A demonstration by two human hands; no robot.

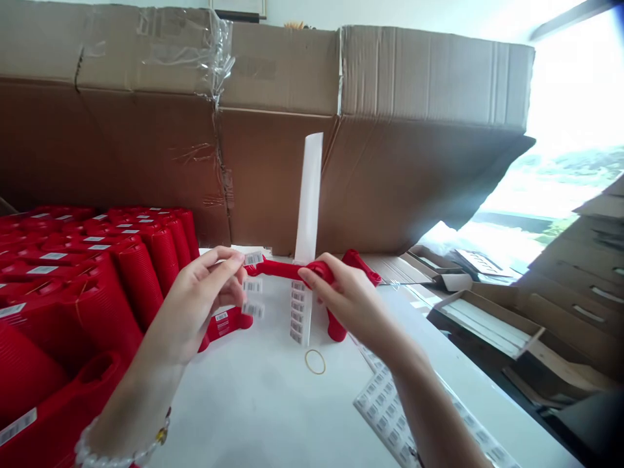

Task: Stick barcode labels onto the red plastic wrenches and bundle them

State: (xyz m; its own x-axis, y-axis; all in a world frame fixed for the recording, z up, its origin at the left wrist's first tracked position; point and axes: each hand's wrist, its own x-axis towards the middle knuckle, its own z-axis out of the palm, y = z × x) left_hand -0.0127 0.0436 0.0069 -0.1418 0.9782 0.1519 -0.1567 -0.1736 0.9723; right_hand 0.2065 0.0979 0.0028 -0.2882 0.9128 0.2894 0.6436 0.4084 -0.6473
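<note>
Brown cardboard (283,175) walls off the far side, much the biggest thing here. Before it spreads the white surface (234,403), its left side crowded with stacked red pieces (156,260), ribbed and bearing barcodes. Label sheets (387,406) lie at the right, partly under the right forearm. A long white strip (308,195) rises near the middle, barcodes along its lower part; it looks thin and springy, easy to crease, so its edges are the safer hold.

In front of that strip, above the surface, is a single red piece (283,269). The right hand (344,286) grips its right end between thumb and fingers. It looks like moulded plastic: probably light, stiff and rather smooth, best taken by that thicker end, leaving the narrow length free.

The left hand (199,292) is nearly closed, thumb against forefinger, with small barcode labels (253,285) at its fingertips, just beside the piece's left end. They seem almost weightless, limp and likely tacky, wanting an edge pinch. Smallest in bulk, a thin yellowish band (316,373) lies nearby.
</note>
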